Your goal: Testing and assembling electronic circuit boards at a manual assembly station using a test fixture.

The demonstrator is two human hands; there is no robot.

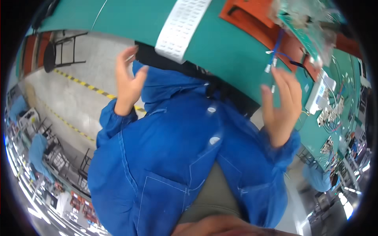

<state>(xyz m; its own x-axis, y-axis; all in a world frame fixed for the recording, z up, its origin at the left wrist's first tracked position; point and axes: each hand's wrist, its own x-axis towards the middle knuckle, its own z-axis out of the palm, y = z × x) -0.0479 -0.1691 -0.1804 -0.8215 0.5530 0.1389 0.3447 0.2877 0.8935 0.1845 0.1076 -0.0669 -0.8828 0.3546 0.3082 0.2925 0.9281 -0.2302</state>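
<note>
My left hand (130, 80) hangs in the air off the table's near edge, its thumb and fingers apart and nothing between them. My right hand (284, 104), a little blurred, is raised over the green table at the right with its fingers spread. Close to its fingertips, a blue cable (278, 42) with small white end pieces hangs from an orange-red bin (252, 17). Whether the fingertips touch these end pieces I cannot tell. A green circuit board (300, 34) and clear plastic bags lie on the bin.
A long white sheet of printed labels (183, 29) lies across the edge of the green table (118, 15). To the right are a white box (321, 92) and several wired parts (330, 116). A black stool (50, 55) stands on the floor at the left; people in blue sit farther off.
</note>
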